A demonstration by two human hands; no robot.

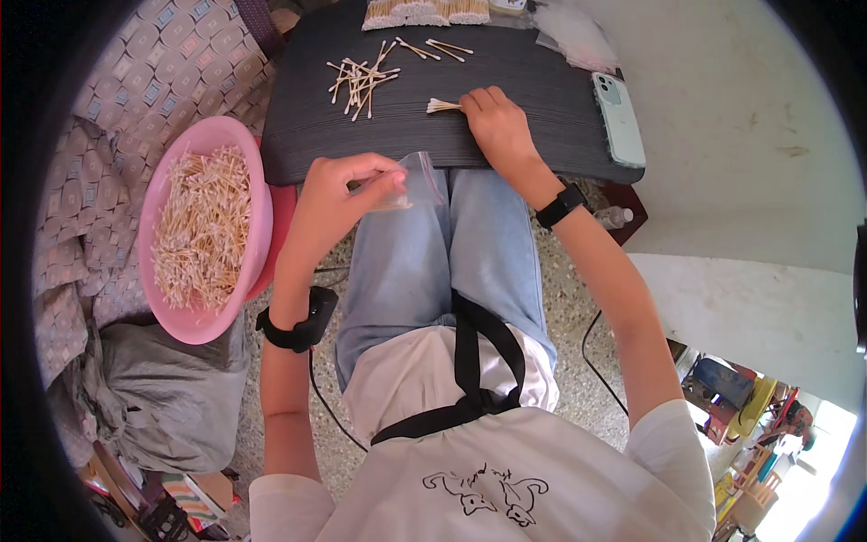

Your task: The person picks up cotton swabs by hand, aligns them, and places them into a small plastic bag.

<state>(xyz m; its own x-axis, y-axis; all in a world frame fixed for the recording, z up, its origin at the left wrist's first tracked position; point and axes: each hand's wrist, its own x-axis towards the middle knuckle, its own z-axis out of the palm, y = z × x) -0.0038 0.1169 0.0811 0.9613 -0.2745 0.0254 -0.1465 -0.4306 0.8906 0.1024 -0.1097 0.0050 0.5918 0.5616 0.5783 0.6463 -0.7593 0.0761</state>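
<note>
My left hand pinches a small clear zip bag over my lap, just off the table's near edge. Something pale shows low in the bag, partly covered by my fingers. On the dark table, my right hand is closed around a small bundle of cotton swabs, their white tips pointing left. Farther left lies a loose heap of cotton swabs, with a few stray ones beside it toward the back.
A pink basin full of cotton swabs stands left of the table. Packed bundles of swabs line the back edge. Clear plastic bags lie at the back right, near a pale phone. A plastic bottle is below the table's right side.
</note>
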